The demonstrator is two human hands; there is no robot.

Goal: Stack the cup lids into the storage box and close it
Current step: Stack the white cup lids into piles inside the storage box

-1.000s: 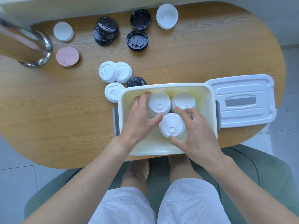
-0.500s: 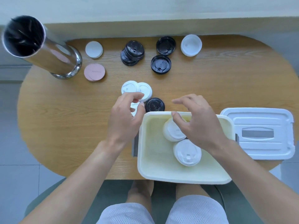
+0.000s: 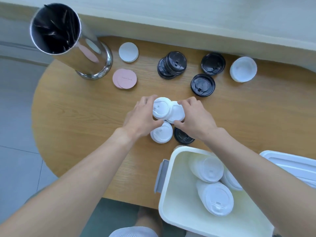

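White lids (image 3: 168,111) mid-table, pinched by left hand (image 3: 142,117) and right hand (image 3: 195,119), want nesting squarely before lifting.

bare wood (image 3: 77,134) left, black lids (image 3: 171,66) beyond

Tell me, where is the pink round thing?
The pink disc lies on the table, far left in the head view, right beside the base of the shiny metal tube, with a white disc just behind it.
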